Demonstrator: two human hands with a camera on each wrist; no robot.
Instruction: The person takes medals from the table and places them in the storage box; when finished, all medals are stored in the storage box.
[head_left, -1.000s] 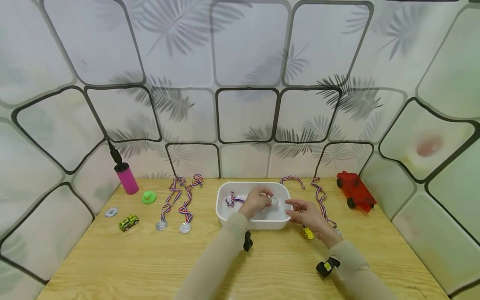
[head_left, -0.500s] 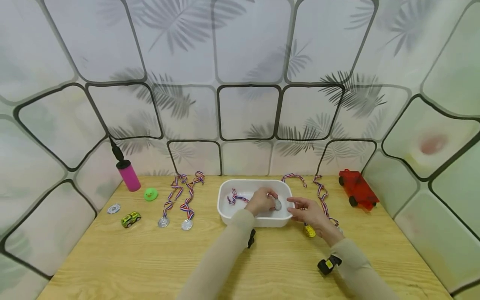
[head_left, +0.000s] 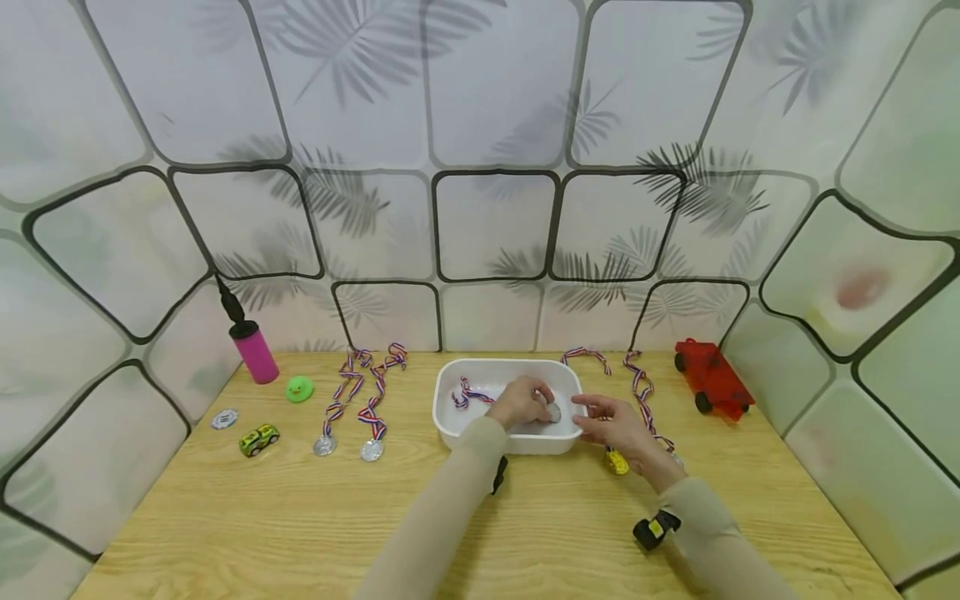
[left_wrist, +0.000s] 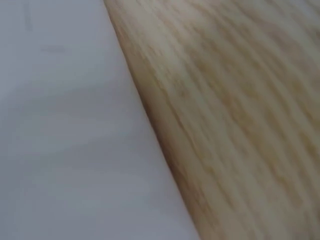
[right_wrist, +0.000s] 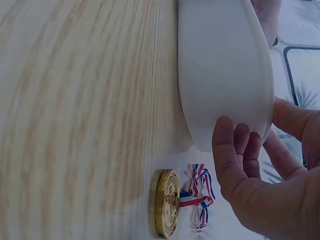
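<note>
A white plastic tub stands on the wooden table. Inside it, my left hand pinches a silver medal low over the floor of the tub; whether the medal touches the floor is hidden. Its striped ribbon trails out to the left of that hand. At the tub's right end, my right hand holds the edge, thumb at the rim and curled fingers against the outer wall. A gold medal lies beside that hand. The left wrist view shows only the tub wall and table.
Two silver medals with ribbons lie left of the tub. Another striped ribbon lies to the right. Farther right sits a red toy vehicle. At left are a pink pump, green duck, toy car and round chip.
My left hand has moved slightly right and lower in the tub with the silver medal. My right hand stays at the tub's right end.
</note>
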